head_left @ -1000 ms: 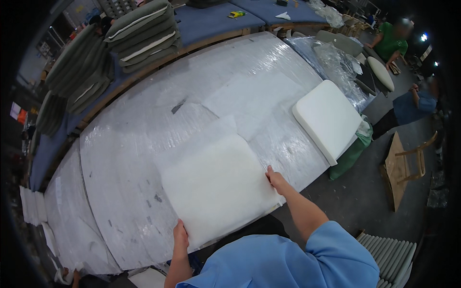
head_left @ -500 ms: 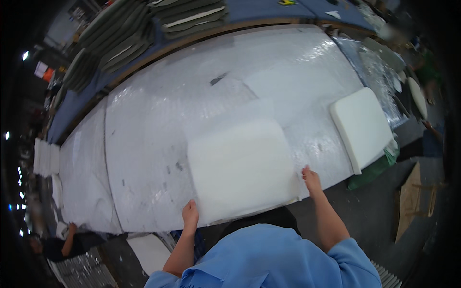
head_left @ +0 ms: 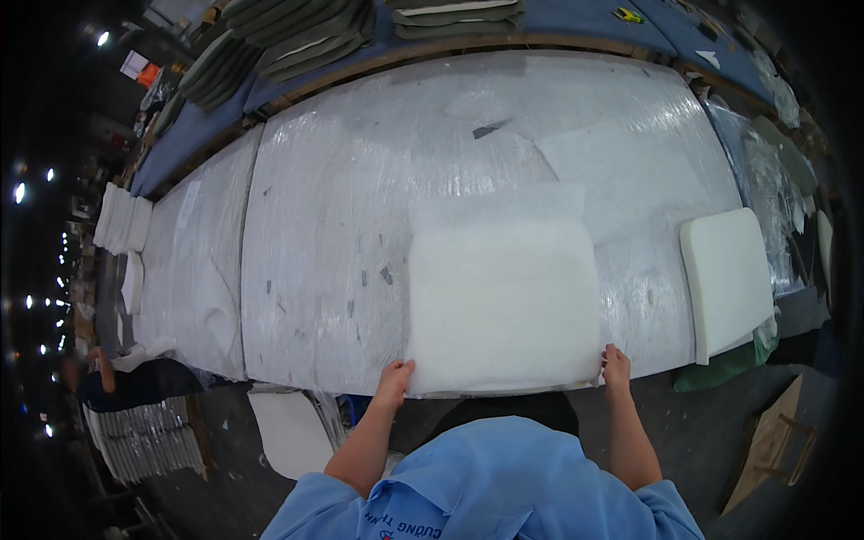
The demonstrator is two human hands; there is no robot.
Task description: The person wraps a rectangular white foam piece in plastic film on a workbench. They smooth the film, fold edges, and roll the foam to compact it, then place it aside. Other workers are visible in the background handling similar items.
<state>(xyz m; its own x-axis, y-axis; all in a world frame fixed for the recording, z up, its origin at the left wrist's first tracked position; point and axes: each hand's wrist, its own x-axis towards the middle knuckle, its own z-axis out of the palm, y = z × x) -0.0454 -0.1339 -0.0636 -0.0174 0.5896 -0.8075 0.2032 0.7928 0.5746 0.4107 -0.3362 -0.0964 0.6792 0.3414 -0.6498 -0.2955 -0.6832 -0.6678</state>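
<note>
Along the far edge of the plastic-wrapped table [head_left: 324, 225] runs a blue-topped bench [head_left: 580, 29] bearing stacks of grey-green cushions [head_left: 310, 36]. A thick white cushion [head_left: 733, 279] occupies the table's near right corner, well apart from the right hand [head_left: 616, 371]; green cloth [head_left: 724, 371] hangs beneath it. Folded white pieces [head_left: 123, 219] sit at the left end. A dark strip [head_left: 490, 129] lies toward the far edge.

The white pad [head_left: 504, 306] lies flat at the table's near edge, right of its middle, between both hands. A translucent sheet [head_left: 495, 202] shows past its far side. The left hand [head_left: 393, 383] is at the pad's near left corner, the right at its near right corner. Whether either set of fingers is clamped on the pad cannot be told.
</note>
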